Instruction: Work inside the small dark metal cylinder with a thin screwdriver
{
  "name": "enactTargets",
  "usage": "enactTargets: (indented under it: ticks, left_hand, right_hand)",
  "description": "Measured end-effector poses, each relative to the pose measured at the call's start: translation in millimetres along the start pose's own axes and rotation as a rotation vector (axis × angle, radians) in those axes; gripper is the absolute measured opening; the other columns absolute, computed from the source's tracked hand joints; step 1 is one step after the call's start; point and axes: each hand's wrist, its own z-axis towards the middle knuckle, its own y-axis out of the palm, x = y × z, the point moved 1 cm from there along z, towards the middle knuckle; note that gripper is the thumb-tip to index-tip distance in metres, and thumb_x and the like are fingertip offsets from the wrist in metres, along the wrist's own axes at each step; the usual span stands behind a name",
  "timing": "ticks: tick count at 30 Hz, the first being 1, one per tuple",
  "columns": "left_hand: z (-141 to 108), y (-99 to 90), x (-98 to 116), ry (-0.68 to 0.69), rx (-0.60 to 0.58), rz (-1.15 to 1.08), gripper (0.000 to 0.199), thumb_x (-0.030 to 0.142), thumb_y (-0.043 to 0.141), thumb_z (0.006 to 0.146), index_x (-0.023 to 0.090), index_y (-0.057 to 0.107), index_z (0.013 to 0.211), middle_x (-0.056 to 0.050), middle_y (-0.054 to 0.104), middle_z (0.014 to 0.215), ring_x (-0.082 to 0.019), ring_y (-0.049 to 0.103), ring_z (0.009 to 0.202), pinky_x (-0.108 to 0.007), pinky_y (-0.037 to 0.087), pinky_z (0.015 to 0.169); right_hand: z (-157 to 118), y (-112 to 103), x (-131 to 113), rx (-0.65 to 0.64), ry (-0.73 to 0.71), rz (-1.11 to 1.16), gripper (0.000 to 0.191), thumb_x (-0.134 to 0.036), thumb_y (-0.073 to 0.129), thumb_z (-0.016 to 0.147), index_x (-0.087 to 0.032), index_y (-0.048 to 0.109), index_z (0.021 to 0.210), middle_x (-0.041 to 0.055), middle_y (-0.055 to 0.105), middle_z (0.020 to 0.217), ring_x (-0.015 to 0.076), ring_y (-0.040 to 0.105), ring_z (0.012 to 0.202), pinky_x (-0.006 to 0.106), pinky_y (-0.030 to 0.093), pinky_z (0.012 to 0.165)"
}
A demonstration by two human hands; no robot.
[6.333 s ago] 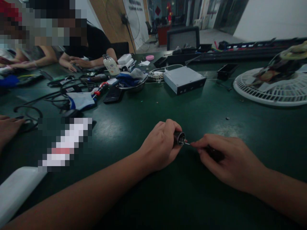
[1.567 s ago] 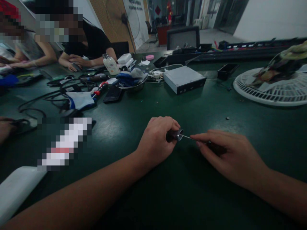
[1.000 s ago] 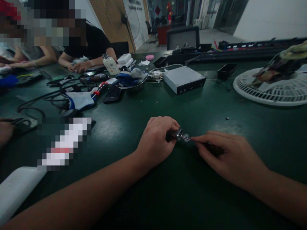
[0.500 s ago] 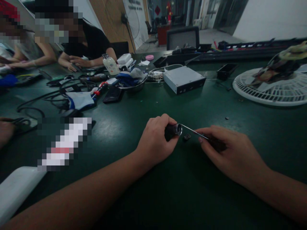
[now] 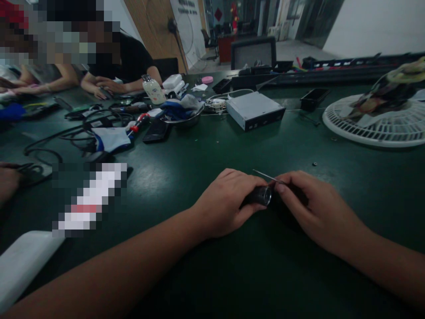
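Near the middle of the dark green table (image 5: 186,177), my left hand (image 5: 229,201) is wrapped round a dark cylinder (image 5: 260,196), whose shiny ringed open end faces right. My right hand (image 5: 308,204) pinches a thin metal-shafted tool (image 5: 265,175) between thumb and fingers. The tool's tip points up and left, just beyond the cylinder's end, and does not visibly touch it. Its handle is mostly hidden in my palm. A small dark ring-shaped part (image 5: 314,164) lies on the table beyond my right hand.
A silver box-shaped drive (image 5: 255,108) lies ahead, with a white fan grille (image 5: 375,124) at right. At left are a black phone (image 5: 156,130), a glove (image 5: 114,138), cables (image 5: 76,128) and a white object (image 5: 26,257). People sit at the far left.
My left hand has moved right and slightly nearer with the cylinder. The small dark part that lay between my hands is now hidden. My right hand has shifted slightly, and the tool's tip is clear of the cylinder.
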Motion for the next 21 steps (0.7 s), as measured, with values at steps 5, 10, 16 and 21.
enactTargets:
  ticks: [5,10,16,21]
  left_hand:
    - [-1.8,0.1,-0.1,0.094,-0.074,-0.069,0.027,0.031,0.064,0.095,0.021,0.059,0.12,-0.007,0.072,0.116,-0.022,0.067,0.109,-0.041,0.046,0.102]
    - [-3.0,0.6,-2.2,0.178,-0.097,-0.116,0.028,0.03,0.062,0.096,0.021,0.058,0.122,-0.009,0.071,0.122,-0.022,0.065,0.12,-0.041,0.047,0.105]
    - [-2.8,2.7,-3.0,0.226,-0.077,-0.173,0.029,0.026,0.063,0.094,0.019,0.057,0.122,-0.011,0.07,0.126,-0.022,0.066,0.121,-0.04,0.051,0.106]
    - [-1.2,-0.6,0.5,0.22,-0.146,-0.232,0.027,0.022,0.061,0.094,0.021,0.057,0.121,-0.012,0.066,0.135,-0.023,0.062,0.128,-0.04,0.051,0.11]
  right_hand:
    - [0.0,3.8,-0.4,0.009,-0.001,-0.01,0.016,-0.026,0.067,0.083,-0.023,0.052,0.08,0.0056,0.069,0.085,0.0213,0.065,0.076,0.033,0.049,0.064]
    - [1.5,7.0,2.3,-0.018,-0.006,-0.016,0.027,-0.024,0.068,0.082,-0.025,0.043,0.071,0.0051,0.069,0.086,0.0217,0.064,0.078,0.033,0.048,0.064]
    - [3.4,8.6,4.2,-0.047,0.015,-0.023,0.023,-0.018,0.07,0.074,-0.024,0.048,0.075,0.0047,0.07,0.09,0.0222,0.064,0.08,0.033,0.049,0.066]
    - [3.7,8.6,3.6,-0.061,0.001,-0.034,0.019,-0.02,0.07,0.074,-0.024,0.053,0.079,0.0048,0.069,0.091,0.0225,0.063,0.082,0.034,0.049,0.067]
